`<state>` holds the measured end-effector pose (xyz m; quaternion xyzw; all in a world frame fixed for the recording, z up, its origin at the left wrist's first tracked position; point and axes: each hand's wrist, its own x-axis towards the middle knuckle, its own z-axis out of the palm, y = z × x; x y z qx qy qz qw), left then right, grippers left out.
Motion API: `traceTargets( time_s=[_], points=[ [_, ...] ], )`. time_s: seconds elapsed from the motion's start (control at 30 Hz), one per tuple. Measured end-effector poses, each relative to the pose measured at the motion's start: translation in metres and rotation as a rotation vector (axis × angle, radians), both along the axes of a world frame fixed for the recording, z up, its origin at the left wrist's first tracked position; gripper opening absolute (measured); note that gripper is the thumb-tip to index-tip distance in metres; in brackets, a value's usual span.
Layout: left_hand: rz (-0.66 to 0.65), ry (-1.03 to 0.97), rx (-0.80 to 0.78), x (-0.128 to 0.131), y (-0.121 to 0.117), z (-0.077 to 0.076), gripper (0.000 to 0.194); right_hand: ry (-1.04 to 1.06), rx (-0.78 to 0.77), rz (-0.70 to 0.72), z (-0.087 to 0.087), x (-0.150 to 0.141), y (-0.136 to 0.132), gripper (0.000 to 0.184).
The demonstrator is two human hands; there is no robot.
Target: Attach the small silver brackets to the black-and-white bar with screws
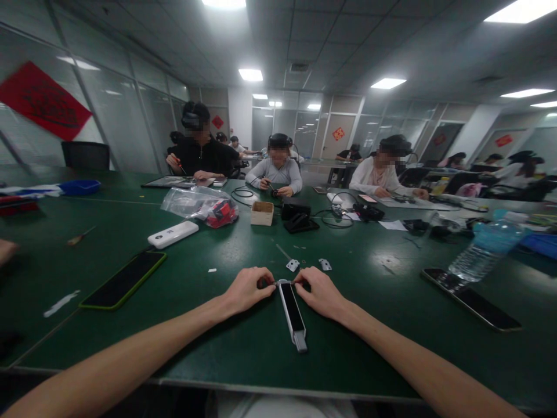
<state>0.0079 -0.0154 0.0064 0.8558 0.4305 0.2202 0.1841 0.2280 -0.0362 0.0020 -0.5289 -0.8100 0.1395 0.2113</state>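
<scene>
A long, narrow device with a white rim and a dark face (293, 307) lies on the green table in front of me, its grey end (300, 341) towards me. My left hand (250, 288) is closed in a pinch at the left of its far end. On the other side, my right hand (321, 292) pinches at the same end. Whatever small part sits between the fingertips is too small to make out. Just beyond my hands lie two small metal plates, one left (292, 265) and one right (325, 265).
A green-edged phone (124, 281) and a white power bank (173, 234) lie to the left. A water bottle (487, 247) stands by another phone (489, 310) at right. Farther back are a small box (261, 213) and a plastic bag (191, 203). Several people work across the table.
</scene>
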Motion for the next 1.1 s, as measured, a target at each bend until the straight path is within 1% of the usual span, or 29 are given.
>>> traceTargets(
  time_s=[0.17,0.33,0.63,0.77,0.93,1.1],
  points=[
    [0.004,-0.004,-0.008,0.0001,-0.0004,0.0001,0.015,-0.007,-0.011,0.002,-0.0009,0.0003,0.0003,0.015],
    [-0.005,-0.014,0.003,-0.0001,0.0010,-0.0027,0.014,-0.014,0.038,0.006,-0.0027,-0.0003,0.0012,0.015],
    [0.013,-0.012,0.004,-0.0011,0.0029,-0.0068,0.016,-0.007,0.001,0.000,0.0028,-0.0016,-0.0018,0.015],
    [0.004,-0.013,-0.001,-0.0012,0.0018,-0.0049,0.016,-0.006,0.007,0.001,0.0043,-0.0027,-0.0029,0.015],
    [0.010,0.008,-0.032,-0.0013,-0.0004,-0.0007,0.016,0.027,0.012,0.007,0.0009,-0.0024,-0.0016,0.014],
    [0.006,-0.012,-0.044,-0.0025,0.0006,-0.0029,0.018,0.074,0.014,0.013,-0.0023,-0.0027,-0.0009,0.015]
  ],
)
